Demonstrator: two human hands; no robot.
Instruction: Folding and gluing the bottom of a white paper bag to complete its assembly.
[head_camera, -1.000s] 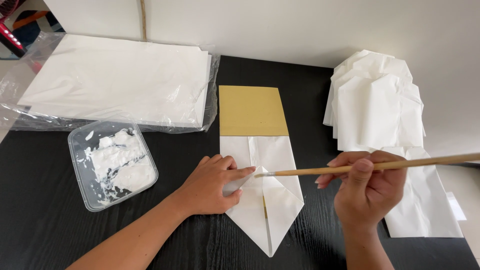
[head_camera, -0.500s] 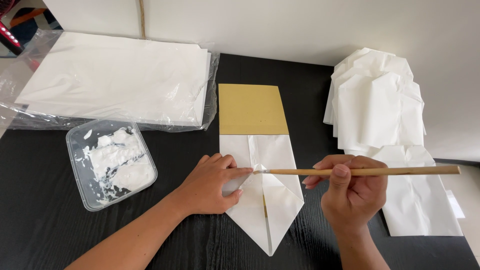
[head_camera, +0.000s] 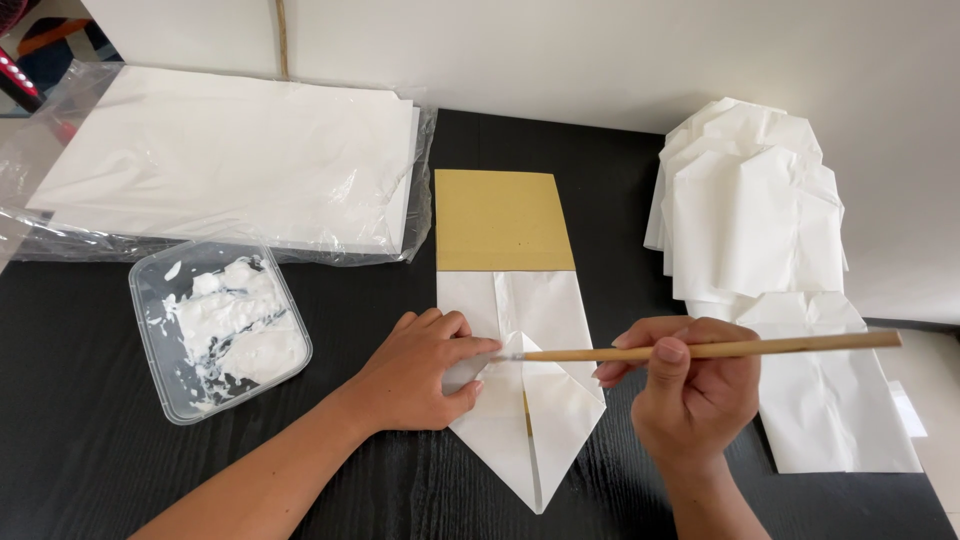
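While left hand (head_camera: 420, 370) pins folded paper (head_camera: 520, 400), right hand (head_camera: 690, 390) brushes it.

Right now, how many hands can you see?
2. The left hand presses flat on the folded white paper; the right hand, beside it, grips a wooden brush touching that paper.

We see a small handcraft workspace: a black wood-grain table (head_camera: 90, 470) against a plain white wall (head_camera: 600, 50), plastic-wrapped white paper sheets (head_camera: 230, 155) upper left, folded white paper bags (head_camera: 760, 210) stacked right.
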